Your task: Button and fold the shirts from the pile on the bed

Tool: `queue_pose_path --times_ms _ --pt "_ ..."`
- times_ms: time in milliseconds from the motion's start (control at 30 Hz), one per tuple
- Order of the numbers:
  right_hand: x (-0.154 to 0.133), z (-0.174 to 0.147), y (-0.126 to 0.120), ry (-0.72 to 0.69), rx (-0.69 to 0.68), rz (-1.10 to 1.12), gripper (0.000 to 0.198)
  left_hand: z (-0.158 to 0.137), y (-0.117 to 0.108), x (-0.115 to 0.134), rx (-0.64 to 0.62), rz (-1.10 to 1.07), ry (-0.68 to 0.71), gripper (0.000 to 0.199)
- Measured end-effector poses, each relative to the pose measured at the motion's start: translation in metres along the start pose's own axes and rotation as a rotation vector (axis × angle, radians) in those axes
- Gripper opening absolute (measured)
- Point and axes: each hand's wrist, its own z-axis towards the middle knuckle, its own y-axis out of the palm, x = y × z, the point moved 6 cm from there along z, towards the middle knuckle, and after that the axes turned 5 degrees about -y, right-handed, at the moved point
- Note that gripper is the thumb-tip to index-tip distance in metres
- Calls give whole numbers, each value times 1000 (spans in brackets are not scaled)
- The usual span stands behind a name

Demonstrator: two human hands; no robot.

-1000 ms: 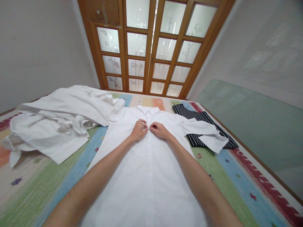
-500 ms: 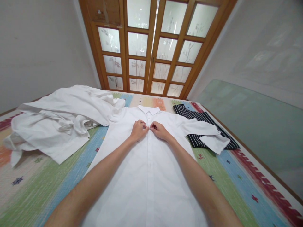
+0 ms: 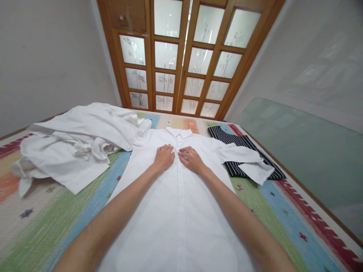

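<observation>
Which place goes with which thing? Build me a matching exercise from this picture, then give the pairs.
Things:
1. flat white button-up shirt
2. crumpled heap of white cloth
3. black folded garment with thin white stripes
4. wooden door with frosted glass panes

Places:
A. behind the striped mat, at the wall
B. on the mat's right side, partly under a white sleeve
C. in the middle, under both hands
D. on the mat's left side

Pairs: 1-C, 2-D, 3-B, 4-A. The left hand and right hand lie flat on the shirt's chest.
</observation>
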Motion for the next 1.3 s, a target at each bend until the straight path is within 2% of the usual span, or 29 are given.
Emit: queue_pose_path --times_ms 167,333,500,667,800,833,900,967,1100,1200,1300 --pt "-15 -25 4 -81 -146 -70 43 -6 1 -12 -103 39 31 41" --pt "-44 -60 -6 -121 -242 -87 55 -26 -6 -18 -172 104 65 50" --pt "-81 -88 -18 -144 -309 -58 63 -71 -17 -5 -198 115 216 54" --pt "-119 -113 -32 -166 -383 45 69 -127 -35 12 -313 122 384 59" --pt "-150 -126 -49 -236 -507 225 70 -155 -53 18 -409 81 489 62" --pt "-156 -126 -53 -259 -527 299 65 -158 -56 19 -431 65 507 62" --pt "-164 -120 -62 -274 -507 483 44 -158 -60 21 -455 30 523 59" --pt "-158 -108 -68 -187 -386 607 24 -151 -60 24 -436 -12 514 48" --pt "-116 -80 -65 206 -86 473 26 -121 -57 31 -314 -60 416 28" --pt "-92 -61 -49 374 -96 367 15 -99 -48 33 -277 -65 324 28" --pt "-78 -45 -33 470 -182 192 18 -83 -39 31 -276 -132 241 33"
